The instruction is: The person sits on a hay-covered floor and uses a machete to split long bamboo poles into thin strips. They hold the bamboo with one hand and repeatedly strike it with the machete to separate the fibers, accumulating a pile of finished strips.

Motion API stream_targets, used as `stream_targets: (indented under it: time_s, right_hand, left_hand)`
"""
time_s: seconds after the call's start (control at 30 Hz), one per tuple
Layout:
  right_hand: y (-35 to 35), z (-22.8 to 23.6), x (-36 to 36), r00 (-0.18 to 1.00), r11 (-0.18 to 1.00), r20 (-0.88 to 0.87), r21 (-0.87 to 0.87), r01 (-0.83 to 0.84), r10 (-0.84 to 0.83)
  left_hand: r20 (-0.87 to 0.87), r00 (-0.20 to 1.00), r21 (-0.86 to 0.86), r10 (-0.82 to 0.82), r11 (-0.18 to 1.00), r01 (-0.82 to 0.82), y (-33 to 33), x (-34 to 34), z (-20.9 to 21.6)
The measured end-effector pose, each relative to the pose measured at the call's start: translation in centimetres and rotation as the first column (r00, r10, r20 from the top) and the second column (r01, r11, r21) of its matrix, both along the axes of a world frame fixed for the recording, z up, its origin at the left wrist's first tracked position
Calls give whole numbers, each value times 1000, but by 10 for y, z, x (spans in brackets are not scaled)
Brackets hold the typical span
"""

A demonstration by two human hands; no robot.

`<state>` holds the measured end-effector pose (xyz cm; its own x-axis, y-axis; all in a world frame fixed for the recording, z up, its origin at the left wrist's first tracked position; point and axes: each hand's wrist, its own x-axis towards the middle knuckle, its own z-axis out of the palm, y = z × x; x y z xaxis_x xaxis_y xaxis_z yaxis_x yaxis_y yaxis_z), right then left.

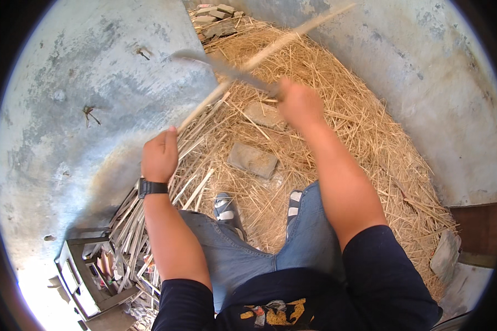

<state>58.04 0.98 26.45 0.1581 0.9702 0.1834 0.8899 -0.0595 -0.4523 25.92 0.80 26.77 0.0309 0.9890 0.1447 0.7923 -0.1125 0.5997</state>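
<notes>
My left hand point(160, 154), with a dark watch on its wrist, is closed round the near end of a long pale wooden stick point(284, 42). The stick slants up and away to the right, its far end over the shavings near the right wall. In my right hand point(301, 105) is the handle of a long knife with a curved tip point(242, 76). Its blade points left and crosses the middle of the stick. Motion blurs the blade, so I cannot tell whether it touches the wood.
Pale shavings point(370, 149) cover the floor around my feet. Two bricks lie before me, the nearer brick point(252, 160) plain to see. Many split strips point(132, 226) lean at left beside a wooden frame point(113, 300). Walls rise at left point(94, 71) and right point(425, 94).
</notes>
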Motion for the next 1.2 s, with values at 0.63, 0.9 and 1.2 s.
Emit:
stream_targets:
  time_s: [0.63,0.9,1.2]
  right_hand:
    - [-16,-1,-10,959,958,-2,-48,-282,283]
    - [-30,18,12,968,972,-84,26,-234,236]
    - [-42,8,-14,931,929,-18,-62,-365,365]
  left_hand:
    - [-295,954,55,-55,996,75,-26,-9,43]
    - [-428,903,124,-18,989,78,-72,-7,57]
    - [-492,868,223,63,973,56,-96,-10,68]
